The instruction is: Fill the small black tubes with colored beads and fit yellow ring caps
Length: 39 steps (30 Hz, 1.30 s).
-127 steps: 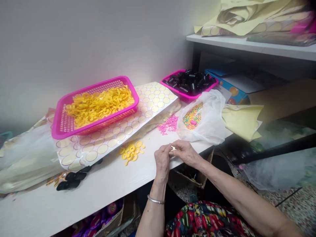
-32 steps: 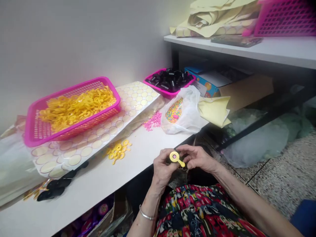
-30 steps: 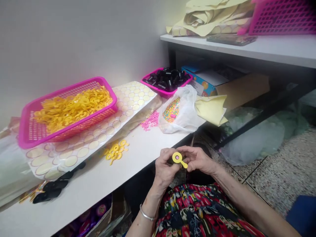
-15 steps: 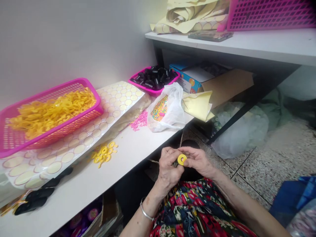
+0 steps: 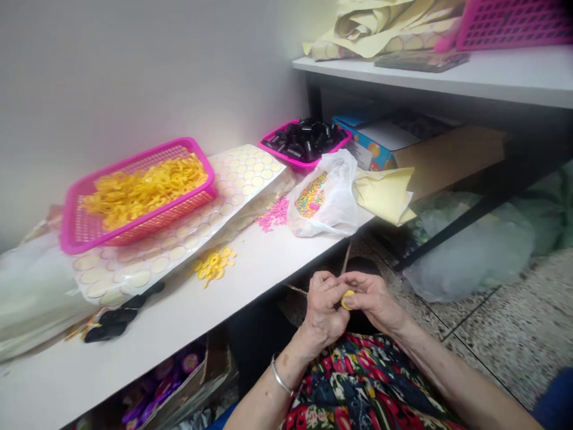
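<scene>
A small round yellow piece (image 5: 346, 300) shows between my two hands, over my lap beyond the front edge of the table. My left hand (image 5: 326, 309) is closed at its left side, fingers curled around the piece; whatever else lies inside this grip is hidden. From the other side my right hand (image 5: 371, 300) pinches the piece, its thumb across the yellow face. Nearest on the table are a small heap of yellow ring-shaped pieces (image 5: 215, 264) with short stems, scattered pink bits (image 5: 274, 215) and a white plastic bag (image 5: 342, 206) of multicoloured beads (image 5: 312, 196).
A pink basket (image 5: 134, 236) of yellow pieces stands on a sticker sheet (image 5: 224, 209). Behind the bag sits a pink basket of black tubes (image 5: 307, 143). Black pieces (image 5: 110, 322) lie at the left. A white shelf (image 5: 425, 77) overhangs a cardboard box (image 5: 447, 155).
The view has swung left, so everything sits further right in the picture. My right thumb now covers the yellow piece's pink-centred face, which showed before; the piece appears turned.
</scene>
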Each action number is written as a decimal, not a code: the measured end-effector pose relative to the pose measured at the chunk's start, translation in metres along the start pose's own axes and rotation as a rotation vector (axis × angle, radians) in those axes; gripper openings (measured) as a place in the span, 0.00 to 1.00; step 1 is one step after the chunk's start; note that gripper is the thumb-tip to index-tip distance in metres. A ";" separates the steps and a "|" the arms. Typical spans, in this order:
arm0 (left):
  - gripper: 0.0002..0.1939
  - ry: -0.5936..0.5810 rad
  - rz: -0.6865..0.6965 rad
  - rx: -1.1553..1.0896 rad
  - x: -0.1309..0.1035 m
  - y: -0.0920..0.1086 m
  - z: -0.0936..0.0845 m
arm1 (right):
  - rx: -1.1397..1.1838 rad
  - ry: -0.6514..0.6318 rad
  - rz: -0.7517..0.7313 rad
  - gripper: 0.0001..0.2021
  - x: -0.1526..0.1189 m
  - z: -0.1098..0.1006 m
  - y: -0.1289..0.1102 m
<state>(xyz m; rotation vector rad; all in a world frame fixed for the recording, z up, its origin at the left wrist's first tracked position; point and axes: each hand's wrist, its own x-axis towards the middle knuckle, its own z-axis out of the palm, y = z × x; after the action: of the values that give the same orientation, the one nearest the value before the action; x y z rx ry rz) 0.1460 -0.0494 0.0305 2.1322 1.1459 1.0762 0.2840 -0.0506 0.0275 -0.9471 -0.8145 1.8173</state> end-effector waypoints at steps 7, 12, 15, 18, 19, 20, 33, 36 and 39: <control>0.04 0.002 -0.118 -0.047 -0.008 -0.009 -0.014 | -0.074 -0.154 0.091 0.23 0.009 0.010 0.002; 0.04 0.018 -0.107 -0.081 -0.011 -0.013 -0.011 | -0.037 -0.155 0.160 0.20 0.013 0.010 0.006; 0.05 0.017 -0.082 -0.047 -0.018 -0.017 -0.004 | -0.008 -0.117 0.170 0.18 0.013 0.013 0.012; 0.07 0.041 -0.104 0.004 -0.024 -0.023 -0.004 | 0.003 -0.081 0.170 0.17 0.015 0.018 0.020; 0.07 0.050 -0.116 0.011 -0.026 -0.026 -0.007 | 0.003 -0.101 0.179 0.17 0.017 0.021 0.022; 0.07 0.058 -0.125 0.014 -0.027 -0.028 -0.010 | 0.000 -0.139 0.200 0.18 0.019 0.023 0.023; 0.04 0.164 -0.135 0.034 -0.044 -0.045 -0.026 | -0.192 -0.446 0.322 0.20 0.046 0.051 0.026; 0.16 0.164 -0.117 0.011 -0.051 -0.053 -0.062 | -0.447 -0.309 0.239 0.23 0.056 0.047 0.031; 0.19 0.597 -0.348 0.163 -0.078 -0.085 -0.131 | -0.926 -0.118 0.124 0.21 0.072 0.032 0.039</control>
<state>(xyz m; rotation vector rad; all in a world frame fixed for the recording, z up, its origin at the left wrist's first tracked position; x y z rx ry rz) -0.0274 -0.0640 0.0129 1.6596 1.8477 1.5347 0.2191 -0.0040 -0.0087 -1.4802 -1.7761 1.5845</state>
